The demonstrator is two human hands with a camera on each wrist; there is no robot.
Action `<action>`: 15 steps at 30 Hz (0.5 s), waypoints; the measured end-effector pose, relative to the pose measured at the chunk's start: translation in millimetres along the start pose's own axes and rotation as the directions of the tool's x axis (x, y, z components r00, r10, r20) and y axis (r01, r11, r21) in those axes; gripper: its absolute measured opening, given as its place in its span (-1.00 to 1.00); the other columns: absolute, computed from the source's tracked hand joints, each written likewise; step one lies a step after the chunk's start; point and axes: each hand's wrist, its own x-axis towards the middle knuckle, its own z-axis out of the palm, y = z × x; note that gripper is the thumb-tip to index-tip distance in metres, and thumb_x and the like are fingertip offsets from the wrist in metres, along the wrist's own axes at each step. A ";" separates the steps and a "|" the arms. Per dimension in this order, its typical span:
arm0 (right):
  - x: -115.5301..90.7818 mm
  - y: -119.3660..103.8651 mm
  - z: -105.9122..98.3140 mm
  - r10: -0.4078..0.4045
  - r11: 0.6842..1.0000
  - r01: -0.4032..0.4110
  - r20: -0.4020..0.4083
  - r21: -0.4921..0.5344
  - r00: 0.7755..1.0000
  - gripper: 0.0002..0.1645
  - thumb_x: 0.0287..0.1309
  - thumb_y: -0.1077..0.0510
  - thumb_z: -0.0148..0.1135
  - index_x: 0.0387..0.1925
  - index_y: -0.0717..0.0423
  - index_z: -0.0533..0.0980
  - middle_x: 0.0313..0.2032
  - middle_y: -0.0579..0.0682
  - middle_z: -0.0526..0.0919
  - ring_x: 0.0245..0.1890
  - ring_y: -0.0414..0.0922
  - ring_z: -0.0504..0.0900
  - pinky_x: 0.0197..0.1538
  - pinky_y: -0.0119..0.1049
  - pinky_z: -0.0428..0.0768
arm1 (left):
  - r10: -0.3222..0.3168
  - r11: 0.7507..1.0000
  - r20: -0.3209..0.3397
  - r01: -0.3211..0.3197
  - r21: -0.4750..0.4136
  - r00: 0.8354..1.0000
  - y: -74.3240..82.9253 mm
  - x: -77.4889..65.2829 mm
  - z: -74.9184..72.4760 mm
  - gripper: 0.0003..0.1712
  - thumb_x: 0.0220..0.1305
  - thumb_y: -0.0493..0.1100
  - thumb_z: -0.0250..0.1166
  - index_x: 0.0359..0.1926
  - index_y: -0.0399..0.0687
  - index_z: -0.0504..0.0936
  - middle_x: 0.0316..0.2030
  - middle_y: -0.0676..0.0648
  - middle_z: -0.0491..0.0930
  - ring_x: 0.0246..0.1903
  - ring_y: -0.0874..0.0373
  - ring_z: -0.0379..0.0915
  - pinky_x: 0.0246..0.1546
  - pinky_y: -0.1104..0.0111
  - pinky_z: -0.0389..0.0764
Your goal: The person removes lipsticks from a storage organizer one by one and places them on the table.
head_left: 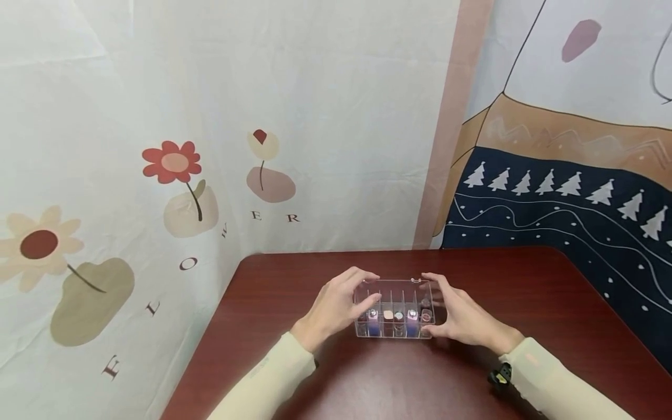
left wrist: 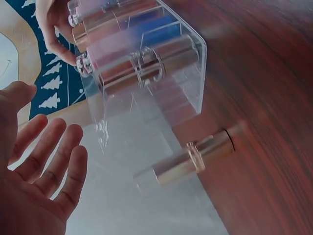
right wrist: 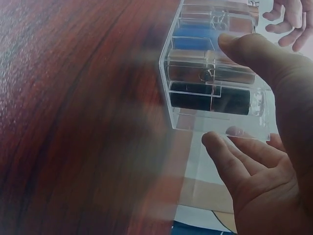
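A clear plastic organizer box [head_left: 395,286] stands on the brown table, its slots holding several lipstick tubes. Two of those tubes have pink and blue bodies; a black tube [right wrist: 210,99] sits near the right end. My left hand [head_left: 343,297] is at the left end, fingers spread and relaxed, with a gap to the box in the left wrist view. At the right end my right hand [head_left: 464,312] holds the box between thumb at the front and fingers behind. In the left wrist view a gold lipstick tube [left wrist: 193,159] appears outside the box; the head view does not show it clearly.
The dark red-brown table [head_left: 409,379] has rounded back corners. A pale curtain [head_left: 336,116] printed with flowers hangs behind and to the left. On the right hangs a dark blue cloth [head_left: 525,210] with white trees. A dark wrist strap [head_left: 500,376] circles the right cuff.
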 end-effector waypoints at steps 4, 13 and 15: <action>0.1 1.9 -0.5 -0.021 0.999 0.021 -0.005 0.043 1.000 0.31 0.03 0.21 0.92 0.64 0.08 0.25 0.41 0.23 0.74 0.24 0.12 0.92 0.28 0.05 0.88 | -0.015 1.000 0.061 0.017 -0.022 0.998 5.4 5.5 6.9 -0.60 0.52 -0.03 0.64 0.27 0.03 0.82 0.07 -0.01 0.86 -0.08 0.03 0.84 -0.02 0.28 0.86; 2.7 3.4 -2.9 -0.042 0.998 0.041 0.012 0.043 0.999 0.25 0.03 0.20 0.92 0.60 0.09 0.29 0.34 0.18 0.78 0.22 0.10 0.93 0.26 0.03 0.90 | -0.036 0.999 0.157 0.041 -0.032 0.987 16.3 19.6 20.5 -0.57 0.57 0.08 0.59 0.32 0.08 0.81 0.13 0.01 0.85 -0.07 0.05 0.84 -0.06 0.35 0.82; 3.3 3.3 -3.7 -0.035 0.999 0.034 0.018 0.035 0.999 0.25 0.04 0.18 0.92 0.60 0.08 0.28 0.33 0.16 0.79 0.22 0.10 0.93 0.26 0.03 0.89 | -0.028 0.999 0.167 0.034 -0.034 0.985 18.8 23.0 22.9 -0.57 0.56 0.07 0.60 0.31 0.09 0.81 0.13 0.00 0.85 -0.10 0.05 0.83 -0.09 0.37 0.80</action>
